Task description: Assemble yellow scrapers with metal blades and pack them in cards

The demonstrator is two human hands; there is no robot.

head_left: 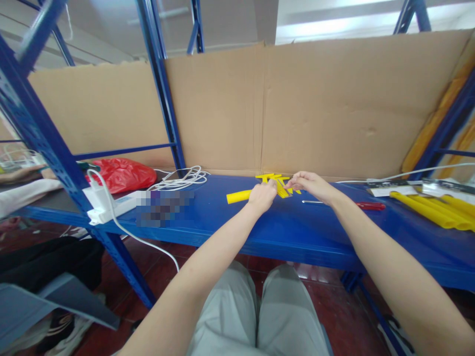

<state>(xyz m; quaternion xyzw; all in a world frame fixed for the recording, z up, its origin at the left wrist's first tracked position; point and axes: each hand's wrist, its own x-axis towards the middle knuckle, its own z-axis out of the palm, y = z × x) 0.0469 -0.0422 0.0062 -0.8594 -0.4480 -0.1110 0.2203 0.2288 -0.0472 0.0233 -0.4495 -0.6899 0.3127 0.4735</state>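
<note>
On the blue shelf in front of me, my left hand [262, 196] is closed, its fingertips on a yellow piece [282, 190] that shows just past them. My right hand [310, 185] hovers to the right of that piece, thumb and forefinger pinched together; whatever is between them is too small to make out. Several thin yellow parts [272, 176] lie behind the fingers, partly covered. A yellow tube [237, 197] sticks out to the left of my left hand, its right end hidden. Under my right wrist lies a screwdriver with a red handle [371, 205].
Several yellow tubes [430, 211] lie at the right. A white power strip [118, 205], a red plastic bag [120, 174] and a coiled white cable [185, 177] are at the left. Cardboard [315, 104] walls the back. Another person's arm [25, 193] shows at far left.
</note>
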